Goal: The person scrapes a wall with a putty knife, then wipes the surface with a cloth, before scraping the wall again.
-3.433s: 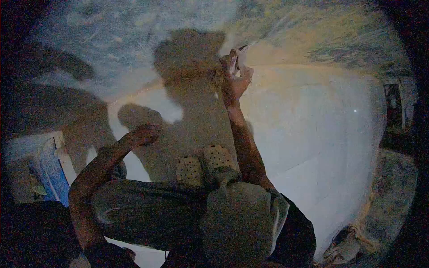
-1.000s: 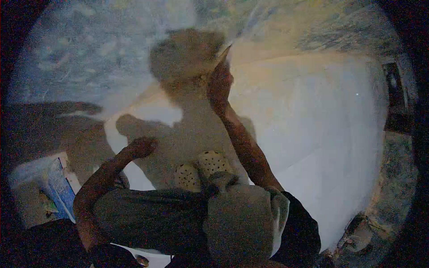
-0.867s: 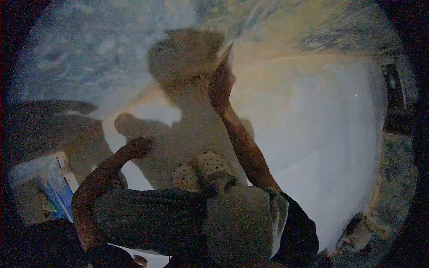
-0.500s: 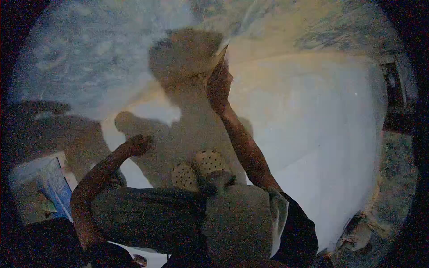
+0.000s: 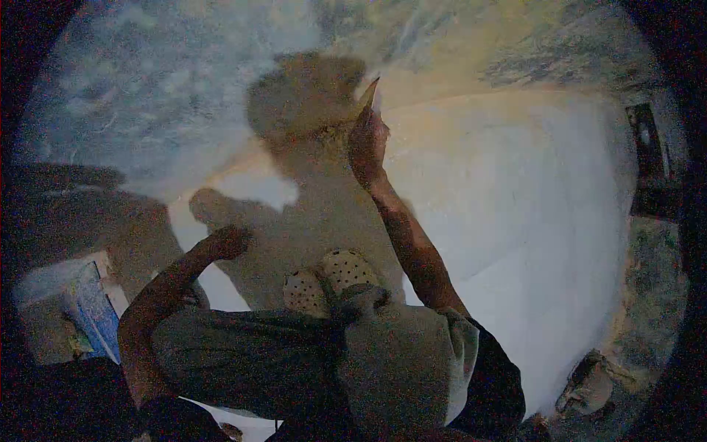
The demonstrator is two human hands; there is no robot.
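Dim white surface (image 5: 515, 221) spreads below you, a blue box (image 5: 90, 313) at far left. Your left hand (image 5: 228, 241) rests on it beside your perforated clogs (image 5: 328, 276), its grip too dark to tell. Your right hand (image 5: 367, 144), stretched ahead, is closed around a flat blade (image 5: 370, 94) at the white's rough upper edge.

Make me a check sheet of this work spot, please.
Surface: white surface, smooth, partly in shadow.
Job's things: flat blade, tip at the surface's upper edge.
Clutter: blue box at left; pale lump lower right, too dim to name.
Hands: right hand raised, grips the blade; left hand curled, low, nothing seen in it.
Cables: nothing seen.
Surroundings: mottled wall above; clogs below; dim light.
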